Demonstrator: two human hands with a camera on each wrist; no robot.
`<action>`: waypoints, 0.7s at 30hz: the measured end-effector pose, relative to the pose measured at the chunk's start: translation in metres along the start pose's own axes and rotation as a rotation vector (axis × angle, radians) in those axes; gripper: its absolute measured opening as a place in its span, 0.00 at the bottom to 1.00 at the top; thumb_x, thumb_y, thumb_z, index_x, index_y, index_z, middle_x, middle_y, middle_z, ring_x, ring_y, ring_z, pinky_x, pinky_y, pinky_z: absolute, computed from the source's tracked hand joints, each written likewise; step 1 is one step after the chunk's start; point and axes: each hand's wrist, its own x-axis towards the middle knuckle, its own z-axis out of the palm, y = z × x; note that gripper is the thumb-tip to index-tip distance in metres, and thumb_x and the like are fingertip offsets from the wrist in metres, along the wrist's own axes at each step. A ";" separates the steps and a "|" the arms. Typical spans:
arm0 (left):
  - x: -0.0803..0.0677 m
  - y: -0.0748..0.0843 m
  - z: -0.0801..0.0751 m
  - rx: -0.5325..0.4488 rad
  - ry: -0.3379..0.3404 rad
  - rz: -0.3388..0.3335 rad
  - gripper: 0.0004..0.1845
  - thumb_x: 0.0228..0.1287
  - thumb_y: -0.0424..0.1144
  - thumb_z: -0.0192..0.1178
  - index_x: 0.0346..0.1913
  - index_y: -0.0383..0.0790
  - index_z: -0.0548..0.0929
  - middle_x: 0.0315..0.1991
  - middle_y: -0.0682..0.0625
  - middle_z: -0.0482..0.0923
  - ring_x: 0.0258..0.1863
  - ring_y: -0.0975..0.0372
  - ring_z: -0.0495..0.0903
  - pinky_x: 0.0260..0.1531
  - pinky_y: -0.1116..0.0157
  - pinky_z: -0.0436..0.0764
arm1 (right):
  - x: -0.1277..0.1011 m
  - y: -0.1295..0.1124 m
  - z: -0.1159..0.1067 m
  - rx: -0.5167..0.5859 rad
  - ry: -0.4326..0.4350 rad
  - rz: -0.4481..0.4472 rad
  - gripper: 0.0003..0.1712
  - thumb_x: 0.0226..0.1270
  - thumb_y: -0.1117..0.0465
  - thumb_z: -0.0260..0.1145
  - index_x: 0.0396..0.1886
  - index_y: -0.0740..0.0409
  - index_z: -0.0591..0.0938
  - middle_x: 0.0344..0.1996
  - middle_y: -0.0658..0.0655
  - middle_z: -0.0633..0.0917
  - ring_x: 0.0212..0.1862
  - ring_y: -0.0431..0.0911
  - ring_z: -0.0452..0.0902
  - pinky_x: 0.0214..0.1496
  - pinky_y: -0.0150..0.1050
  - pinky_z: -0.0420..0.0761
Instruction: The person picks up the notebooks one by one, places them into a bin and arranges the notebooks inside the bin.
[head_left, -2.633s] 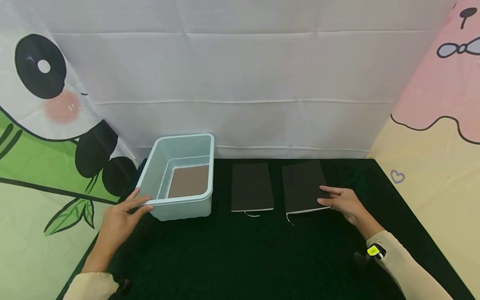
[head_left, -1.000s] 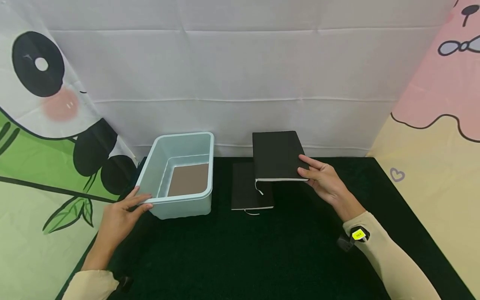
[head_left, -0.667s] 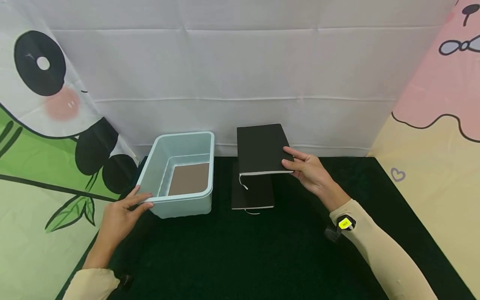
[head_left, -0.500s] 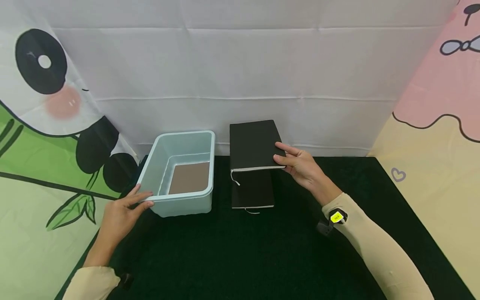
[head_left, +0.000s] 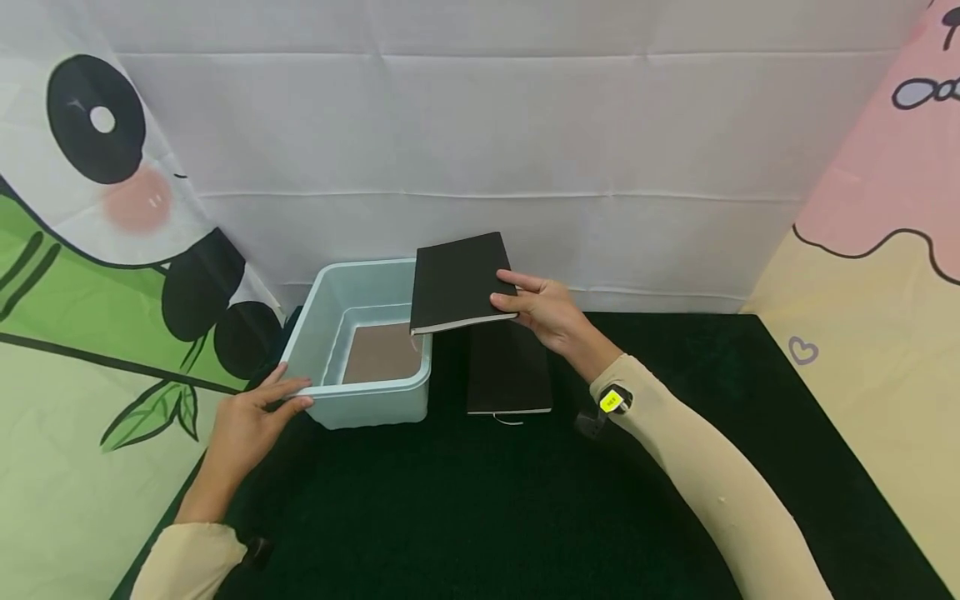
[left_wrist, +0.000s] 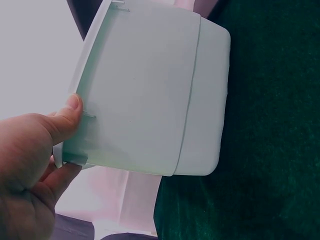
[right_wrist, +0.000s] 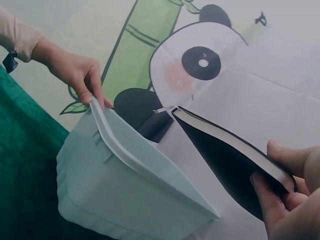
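Fingers [head_left: 517,287] of the right hand [head_left: 543,310] pinch the right edge of a black notebook [head_left: 459,282], thumb on the cover and the rest curled beneath; the right wrist view confirms the grip at that edge [right_wrist: 272,172]. Notebook is airborne, tilted, its left half over the right rim of the pale blue bin [head_left: 375,398]. Compared with the frame half a second back, it has travelled left from above the second black notebook [head_left: 508,368] to over the bin's opening; a few seconds ago it lay flat on the table [head_left: 525,500] at the far right. Second notebook unmoved on the dark green cloth, just right of the bin. A brown notebook [head_left: 381,352] lies flat on the bin floor. Left hand [head_left: 251,421] holds the bin's near left corner, thumb on the rim and fingers lightly hooked under it, same place as in the earlier frames; left wrist view shows the thumb [left_wrist: 67,117] against the bin wall. Judgement: carry is nearly done, and lowering into the bin remains. Panda backdrop [head_left: 97,183] at left.
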 end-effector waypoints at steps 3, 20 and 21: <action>0.001 0.000 0.001 -0.001 -0.006 -0.009 0.16 0.58 0.32 0.74 0.50 0.37 0.90 0.63 0.32 0.76 0.10 0.74 0.49 0.12 0.67 0.57 | 0.006 0.002 0.008 -0.016 0.000 -0.008 0.32 0.67 0.71 0.71 0.71 0.57 0.76 0.80 0.53 0.60 0.56 0.45 0.82 0.64 0.43 0.74; -0.001 0.005 -0.002 0.019 -0.017 -0.049 0.16 0.60 0.35 0.74 0.51 0.37 0.90 0.64 0.33 0.76 0.11 0.71 0.58 0.13 0.66 0.58 | 0.043 0.022 0.061 -0.076 -0.035 0.017 0.30 0.62 0.69 0.76 0.65 0.55 0.82 0.77 0.56 0.67 0.76 0.50 0.64 0.70 0.48 0.71; 0.000 0.006 -0.002 0.018 -0.021 -0.054 0.16 0.61 0.35 0.73 0.51 0.37 0.90 0.64 0.33 0.76 0.12 0.70 0.60 0.13 0.66 0.58 | 0.044 0.023 0.065 -0.083 -0.035 0.023 0.30 0.62 0.69 0.76 0.65 0.55 0.82 0.77 0.56 0.67 0.76 0.50 0.64 0.69 0.48 0.72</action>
